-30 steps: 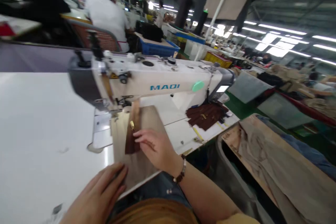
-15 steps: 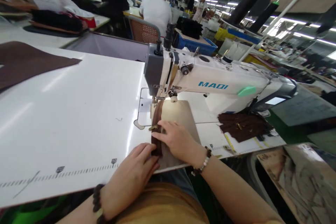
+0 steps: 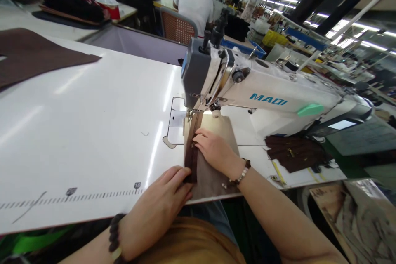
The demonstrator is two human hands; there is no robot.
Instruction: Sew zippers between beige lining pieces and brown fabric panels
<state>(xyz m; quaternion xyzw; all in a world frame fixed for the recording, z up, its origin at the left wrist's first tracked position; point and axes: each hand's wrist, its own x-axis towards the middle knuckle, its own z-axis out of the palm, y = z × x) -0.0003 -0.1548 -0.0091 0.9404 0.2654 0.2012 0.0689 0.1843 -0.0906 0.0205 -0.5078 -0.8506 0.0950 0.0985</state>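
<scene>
A dark brown zipper strip (image 3: 192, 156) lies along the left edge of a grey-beige fabric piece (image 3: 213, 177), running under the needle area of a white sewing machine (image 3: 266, 95). My left hand (image 3: 161, 198) pinches the near end of the strip between thumb and fingers, close to the table's front edge. Nearer the needle, my right hand (image 3: 216, 150) rests on the fabric, its fingers bent together at the strip beside a small metal zipper pull (image 3: 193, 144), partly covered by the fingertips.
Dark brown fabric (image 3: 40, 57) lies at the table's left. Brown pieces with zipper pulls (image 3: 293, 152) sit right of the machine's arm. A printed ruler (image 3: 93, 196) follows the front edge. Beyond the table, a person in white (image 3: 194, 6) sits on a brown chair (image 3: 176, 27).
My right hand's fingers have drawn together at the zipper pull, which lay in plain view beside them and now is mostly covered. The camera view has shifted, moving the machine rightward in the picture.
</scene>
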